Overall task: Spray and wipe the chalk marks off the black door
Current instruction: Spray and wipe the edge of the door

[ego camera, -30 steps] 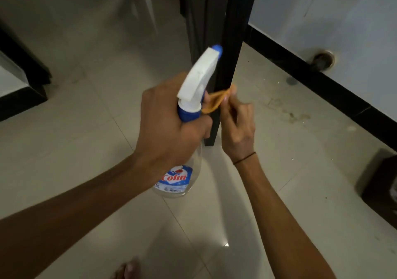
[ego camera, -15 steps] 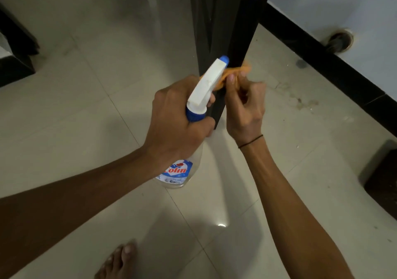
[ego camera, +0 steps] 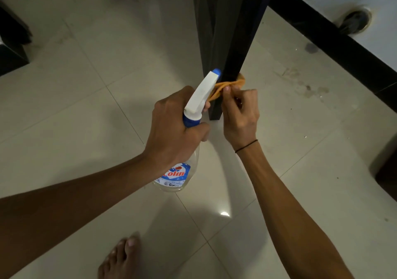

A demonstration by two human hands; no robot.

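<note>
- Tiled floor (ego camera: pixel 86 111): pale glossy tiles fill most of the view. A stained patch lies right of the door, near the black skirting (ego camera: pixel 335 42) at the wall base.
- Black door (ego camera: pixel 232 42): seen edge-on from above, with its long axis running from the top of the frame down to its bottom corner just above the floor. The top is cut off by the frame. The faces are too dark to show any chalk marks.
- Left hand (ego camera: pixel 174 132): fingers curled round the neck of the spray bottle, one fingertip at the trigger. The forearm enters from the lower left.
- Right hand (ego camera: pixel 240 111): fingers bent, thumb and fingertips pinching the cloth against the door edge. A thin black band circles the wrist.
- Spray bottle (ego camera: pixel 199 98): clear body with a blue and red label, white trigger head and blue collar. Its long axis is tilted, the base toward the camera and the blue nozzle tip aimed up and away at the lower door edge, which it almost touches. The hand covers the middle of the body.
- Orange cloth (ego camera: pixel 225 85): bunched and wrapped round the door edge just above the bottom corner. Part lies hidden behind the door and the bottle head.
- Bare foot (ego camera: pixel 120 259): cut off at the bottom edge.
</note>
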